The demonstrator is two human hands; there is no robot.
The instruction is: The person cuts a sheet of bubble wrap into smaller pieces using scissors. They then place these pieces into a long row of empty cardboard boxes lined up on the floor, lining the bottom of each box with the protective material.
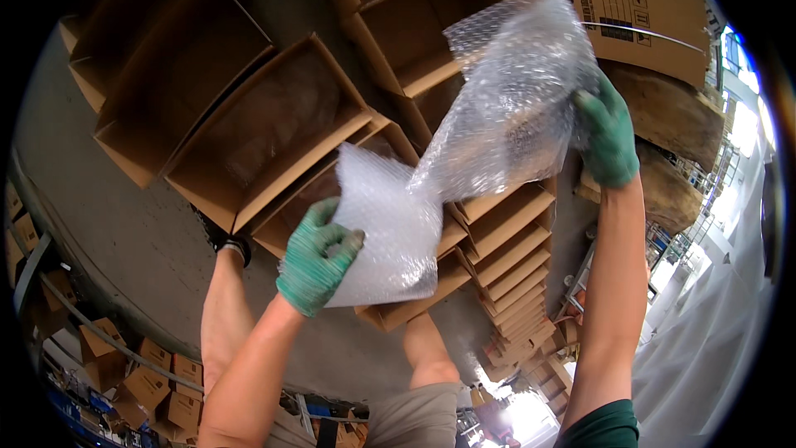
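Note:
A clear sheet of bubble wrap (514, 108) stretches between my hands above open cardboard boxes. Its lower part is smoother and whiter, and it narrows at a fold near the middle. My left hand (319, 257), in a green glove, pinches the lower part by its left edge, thumb against fingers. Higher up, my right hand (609, 129), also green-gloved, grips the right edge of the upper part. Directly beneath the wrap stands an open cardboard box (282, 220), partly hidden by it. Another open box (303, 153) beside it has clear, shiny film inside.
More open boxes (166, 75) stand at the upper left and top. A long row of boxes (514, 270) runs toward the lower right. A large strapped carton (634, 8) lies at the upper right. Smaller cartons (145, 386) sit behind a rail (108, 336) at the lower left.

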